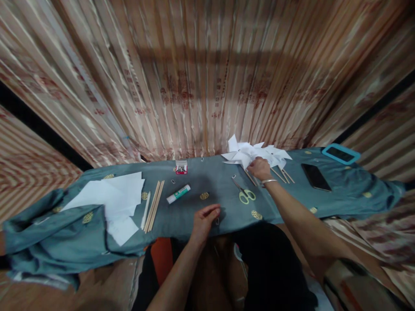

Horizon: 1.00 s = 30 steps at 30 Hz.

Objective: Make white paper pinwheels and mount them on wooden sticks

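White paper pinwheels on wooden sticks lie overlapping at the back right of the cloth-covered table. My right hand, with a bangle at the wrist, has its fingers closed on the nearest pinwheel, where the paper meets the stick. The exact grip is partly hidden by the hand. Near the front edge hovers my left hand, its thumb and fingers drawn together with nothing seen in them. Between the hands lie scissors with pale green handles. A glue stick lies further left.
A small red box of metal pins sits toward the back. Wooden sticks and a white pencil-like stick lie beside white paper sheets at left. At right are a black phone and a blue-framed device. A curtain hangs behind.
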{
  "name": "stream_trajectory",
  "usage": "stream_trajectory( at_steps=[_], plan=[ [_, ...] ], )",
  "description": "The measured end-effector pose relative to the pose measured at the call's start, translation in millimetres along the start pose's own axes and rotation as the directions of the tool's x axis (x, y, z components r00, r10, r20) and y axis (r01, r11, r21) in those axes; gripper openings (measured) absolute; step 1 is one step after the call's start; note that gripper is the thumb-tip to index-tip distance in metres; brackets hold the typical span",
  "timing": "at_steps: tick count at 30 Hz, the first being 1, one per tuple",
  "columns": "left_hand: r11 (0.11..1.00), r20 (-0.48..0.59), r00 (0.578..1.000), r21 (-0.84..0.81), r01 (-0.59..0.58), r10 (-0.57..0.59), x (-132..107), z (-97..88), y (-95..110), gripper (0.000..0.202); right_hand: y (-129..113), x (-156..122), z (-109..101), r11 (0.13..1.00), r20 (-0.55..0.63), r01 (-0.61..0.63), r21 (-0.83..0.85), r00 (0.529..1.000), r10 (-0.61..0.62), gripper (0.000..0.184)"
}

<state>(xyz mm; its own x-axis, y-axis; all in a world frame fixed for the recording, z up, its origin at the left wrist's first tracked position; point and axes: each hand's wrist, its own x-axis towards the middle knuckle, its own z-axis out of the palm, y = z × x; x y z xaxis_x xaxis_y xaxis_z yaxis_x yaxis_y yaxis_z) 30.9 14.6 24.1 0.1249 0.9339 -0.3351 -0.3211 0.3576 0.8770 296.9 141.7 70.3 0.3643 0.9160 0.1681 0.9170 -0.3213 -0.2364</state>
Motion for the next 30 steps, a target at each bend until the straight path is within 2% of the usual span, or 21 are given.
stream_trajectory(
  at_steps=[8,14,21,26,30],
  plan=[
    [1.0,0.034,0.999,0.004,0.013,-0.013,2,2.9,-3,0.041,9,18,32,0.987,0.049,0.05,-0.153,0.998,-0.043,0.035],
    [1.0,0.063,0.998,-0.016,0.027,-0.026,2,4.3,-5,0.043,11,21,44,0.98,0.05,0.075,-0.184,0.996,-0.067,0.035],
    [0.999,0.049,0.998,-0.04,0.033,-0.031,1,5.6,-4,0.039,9,16,37,0.976,0.022,0.071,-0.204,0.997,-0.068,0.034],
    [1.0,0.051,0.999,-0.024,-0.004,0.005,-5,3.9,-5,0.034,5,-2,23,0.971,-0.012,0.156,-0.183,0.987,-0.161,0.03],
    [1.0,0.057,0.998,-0.012,-0.024,0.025,-8,1.7,-9,0.03,-19,-31,21,0.967,-0.077,0.253,-0.021,0.964,-0.254,0.024]
  ],
)
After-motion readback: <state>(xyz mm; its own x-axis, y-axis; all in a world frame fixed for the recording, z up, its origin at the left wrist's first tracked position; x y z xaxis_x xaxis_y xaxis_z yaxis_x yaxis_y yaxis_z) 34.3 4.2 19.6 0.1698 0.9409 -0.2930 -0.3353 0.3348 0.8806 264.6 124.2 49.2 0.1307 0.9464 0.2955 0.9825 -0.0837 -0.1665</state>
